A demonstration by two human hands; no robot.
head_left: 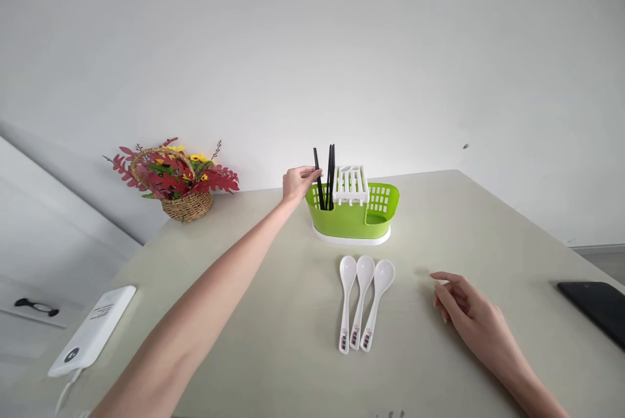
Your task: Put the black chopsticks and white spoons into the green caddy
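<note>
With fingers pinched, my left hand [299, 182] grips black chopsticks [320, 191] at the left end of a green cutlery basket [346, 222]. Their lower ends are inside its left compartment. More black chopsticks [331, 174] stand upright beside them in that compartment. A white slotted rack [351, 197] sits over the basket's middle, and a white base [351, 240] lies under it. Three white spoons [348, 267] lie side by side in front, bowls toward the basket. To their right, my right hand [461, 307] rests near the tabletop, fingers loosely bent and apart, holding nothing.
A wicker basket [188, 206] of red and yellow artificial flowers stands at the back left. A white power bank [92, 333] with a cable lies at the left edge. A black phone [593, 307] lies at the right edge. The wall borders the table's back.
</note>
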